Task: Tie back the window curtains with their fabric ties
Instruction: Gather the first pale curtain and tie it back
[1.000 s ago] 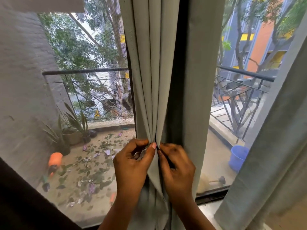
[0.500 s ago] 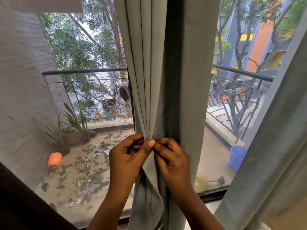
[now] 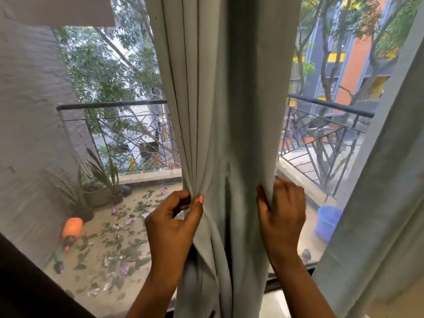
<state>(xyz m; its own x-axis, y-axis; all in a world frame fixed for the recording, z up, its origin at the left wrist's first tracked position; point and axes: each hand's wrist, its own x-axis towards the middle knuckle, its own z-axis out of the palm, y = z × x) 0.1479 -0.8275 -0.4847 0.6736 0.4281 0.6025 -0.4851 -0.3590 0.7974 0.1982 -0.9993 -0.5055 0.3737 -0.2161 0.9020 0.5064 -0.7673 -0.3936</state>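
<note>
A pale grey-green curtain (image 3: 224, 99) hangs in folds down the middle of the window. My left hand (image 3: 174, 223) pinches several pleats at the curtain's left edge between thumb and fingers. My right hand (image 3: 281, 212) grips the curtain's right edge, with its fingers curled around the cloth and slightly blurred. The two hands are apart, with a wide band of curtain between them. A second curtain (image 3: 385, 180) of the same cloth hangs at the right. No fabric tie is visible.
Through the glass is a balcony with a black metal railing (image 3: 110, 104), potted plants (image 3: 98, 184), scattered leaves, an orange object (image 3: 72, 227) and a blue bucket (image 3: 327, 222). A grey wall (image 3: 29, 111) stands at the left. A dark shape (image 3: 27, 288) fills the lower left corner.
My hands were pinched together on the pleats at the curtain's middle. My right hand has moved right to the curtain's right edge, while my left hand keeps the pleats.
</note>
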